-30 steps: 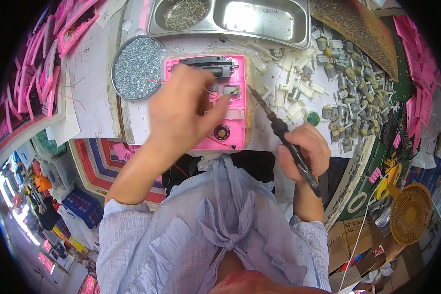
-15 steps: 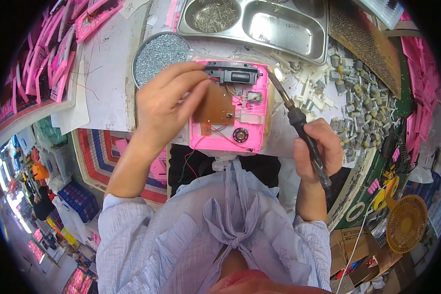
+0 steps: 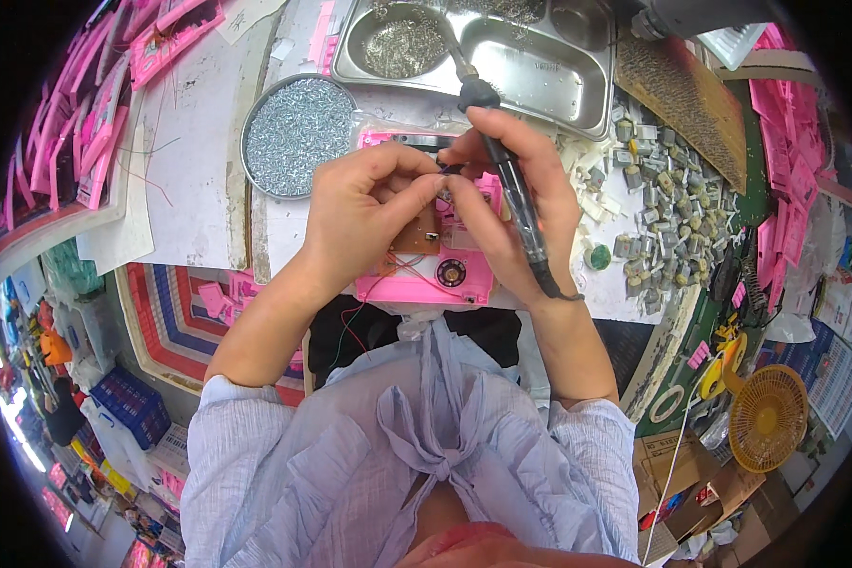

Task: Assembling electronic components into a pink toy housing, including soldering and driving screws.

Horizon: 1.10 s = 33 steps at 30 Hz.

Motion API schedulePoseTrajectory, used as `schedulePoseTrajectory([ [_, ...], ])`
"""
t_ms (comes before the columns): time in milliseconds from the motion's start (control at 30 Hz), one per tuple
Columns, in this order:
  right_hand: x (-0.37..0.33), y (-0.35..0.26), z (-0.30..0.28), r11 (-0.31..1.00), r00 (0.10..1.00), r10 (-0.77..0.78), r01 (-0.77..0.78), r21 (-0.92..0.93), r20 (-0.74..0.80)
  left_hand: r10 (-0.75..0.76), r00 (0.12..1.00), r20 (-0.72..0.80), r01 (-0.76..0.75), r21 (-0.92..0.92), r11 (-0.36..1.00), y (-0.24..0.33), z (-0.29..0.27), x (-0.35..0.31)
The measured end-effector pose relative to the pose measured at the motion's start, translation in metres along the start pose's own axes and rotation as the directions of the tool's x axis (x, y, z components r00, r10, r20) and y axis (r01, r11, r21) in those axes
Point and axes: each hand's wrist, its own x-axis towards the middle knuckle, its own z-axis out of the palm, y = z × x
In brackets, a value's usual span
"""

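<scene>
In front of me lies a pink plastic housing (image 3: pixel 409 292), partly covered by my hands. Inside it are a brown circuit board (image 3: pixel 410 239), a round speaker (image 3: pixel 452 274) with thin red wires, and a black bar-shaped part (image 3: pixel 417 143) at the far edge. My left hand (image 3: pixel 362 201) pinches a small dark piece (image 3: pixel 452 169) above the housing; fingers hide its kind. My right hand (image 3: pixel 540 194) is closed around a soldering iron (image 3: pixel 513 185), its tip pointing away over the steel tray. That hand's thumb and forefinger meet my left fingertips at the dark piece.
A round bowl of small screws (image 3: pixel 298 133) stands at left. Beyond is a compartmented steel tray (image 3: pixel 464 90) with small metal parts. Loose grey motors (image 3: pixel 663 204) and white plastic pieces spread at right. Pink casings (image 3: pixel 76 123) are stacked far left, and an orange-yellow fan (image 3: pixel 769 417) stands lower right.
My right hand has moved left and away from me, swinging the iron's tip from the housing toward the tray. Its fingers now meet my left hand's, which has shifted slightly right.
</scene>
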Motion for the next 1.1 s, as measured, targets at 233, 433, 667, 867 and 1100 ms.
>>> schedulePoseTrajectory([
  [233,0.003,0.005,0.009,0.999,0.997,-0.045,0.044,-0.018,-0.066,0.056,0.998,-0.03,-0.055,0.05,0.997,-0.005,-0.004,0.0],
  [433,0.0,0.007,0.008,0.996,0.995,-0.069,0.065,-0.06,-0.075,0.299,0.954,-0.005,-0.282,0.318,0.905,-0.001,-0.005,0.002],
  [667,-0.005,0.001,0.008,0.994,0.996,-0.065,0.059,-0.097,-0.068,0.172,0.985,-0.026,-0.159,0.269,0.95,0.001,0.0,-0.003],
  [867,-0.007,0.01,0.008,0.993,0.993,-0.062,0.051,-0.108,-0.098,0.106,0.994,0.004,-0.104,0.224,0.969,-0.002,-0.004,-0.002],
  [1100,-0.017,0.01,0.007,0.919,0.98,-0.2,0.188,-0.346,0.003,0.277,0.961,0.008,-0.268,0.282,0.921,-0.01,-0.008,-0.002],
])
